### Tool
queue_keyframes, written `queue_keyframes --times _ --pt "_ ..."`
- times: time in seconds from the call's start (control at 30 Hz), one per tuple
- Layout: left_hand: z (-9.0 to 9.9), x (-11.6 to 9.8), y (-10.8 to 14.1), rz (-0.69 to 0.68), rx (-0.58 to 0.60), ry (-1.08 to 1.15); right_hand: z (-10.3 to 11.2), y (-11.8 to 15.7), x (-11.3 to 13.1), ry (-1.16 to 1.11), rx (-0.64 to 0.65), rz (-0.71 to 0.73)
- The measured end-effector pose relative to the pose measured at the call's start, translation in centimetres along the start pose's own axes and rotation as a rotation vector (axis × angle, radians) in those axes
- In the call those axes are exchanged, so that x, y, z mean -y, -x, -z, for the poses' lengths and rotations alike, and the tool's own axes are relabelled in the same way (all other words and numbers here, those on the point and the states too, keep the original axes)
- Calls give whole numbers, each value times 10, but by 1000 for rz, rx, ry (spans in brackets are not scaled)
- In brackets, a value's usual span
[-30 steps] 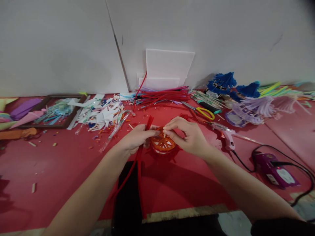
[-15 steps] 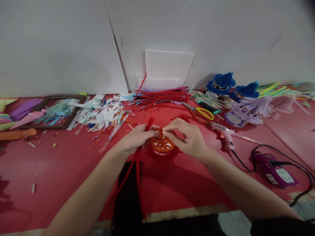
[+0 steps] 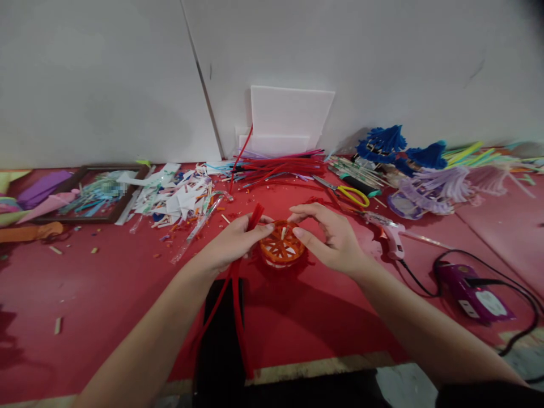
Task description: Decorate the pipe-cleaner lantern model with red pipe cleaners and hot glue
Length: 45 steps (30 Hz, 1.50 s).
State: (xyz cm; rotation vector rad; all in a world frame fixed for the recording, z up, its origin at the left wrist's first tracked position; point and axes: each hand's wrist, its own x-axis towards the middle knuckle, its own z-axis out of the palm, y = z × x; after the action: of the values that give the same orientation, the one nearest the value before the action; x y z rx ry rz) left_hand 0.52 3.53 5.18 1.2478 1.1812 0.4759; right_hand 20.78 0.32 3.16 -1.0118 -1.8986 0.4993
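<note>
An orange and red round piece [image 3: 283, 249] with spoke-like openings sits on the red table, and a short pale stick [image 3: 283, 233] stands up from its middle. My left hand [image 3: 238, 241] is closed round several long red strips [image 3: 238, 306], which hang down toward the table's front edge; its thumb tip is at the piece's left rim. On the right of the piece, my right hand [image 3: 329, 235] has thumb and forefinger apart, with nothing between them. A dark flat object [image 3: 221, 323] lies below the strips.
Behind are red stems [image 3: 284, 169], yellow-handled scissors [image 3: 353, 196] and white boards [image 3: 291, 116]. At right are a glue gun [image 3: 393, 238], a purple power block [image 3: 476, 294] with cables, and blue and lilac pieces [image 3: 429, 190]. Scraps [image 3: 181, 195] and a framed tray [image 3: 117, 215] lie left.
My right hand's thumb and forefinger have come apart from the short pale stick and moved slightly right. The stick remains upright. My left hand stays almost in place with the red strips.
</note>
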Motion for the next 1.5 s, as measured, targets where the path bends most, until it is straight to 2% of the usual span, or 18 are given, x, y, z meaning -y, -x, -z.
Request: queue_keyframes --times 0.2,0.4,0.53,0.7,0.9,0.97,1.1,1.17,1.27,1.37,1.43,1.5 --pt "-4 1 2 72 -35 94 0 2 -4 36 1 20" --pt "-4 3 0 -5 49 88 -3 0 0 28 25 78" --pt "-3 6 -1 4 63 109 -5 0 -2 23 29 88" --pt "-2 6 -1 7 61 98 -5 3 -4 19 24 77" --pt "-1 0 2 -5 138 19 -5 4 -4 -17 1 33" --pt "-2 -1 3 -7 134 4 -5 6 -4 -76 -60 -49" --pt "-3 -1 4 23 73 -29 -11 23 0 -315 -281 -393" --pt "-2 -1 5 43 34 -35 -16 36 5 -386 -293 -504" --pt "-1 0 7 39 19 -33 -22 53 16 -541 -218 -723" --pt "-4 0 8 36 20 -15 -20 59 26 -740 -122 -973" --pt "-6 0 10 38 8 -12 -14 59 30 -951 -3 -1087" --pt "-8 -1 12 36 16 -8 -8 59 30 -1276 172 -1159"
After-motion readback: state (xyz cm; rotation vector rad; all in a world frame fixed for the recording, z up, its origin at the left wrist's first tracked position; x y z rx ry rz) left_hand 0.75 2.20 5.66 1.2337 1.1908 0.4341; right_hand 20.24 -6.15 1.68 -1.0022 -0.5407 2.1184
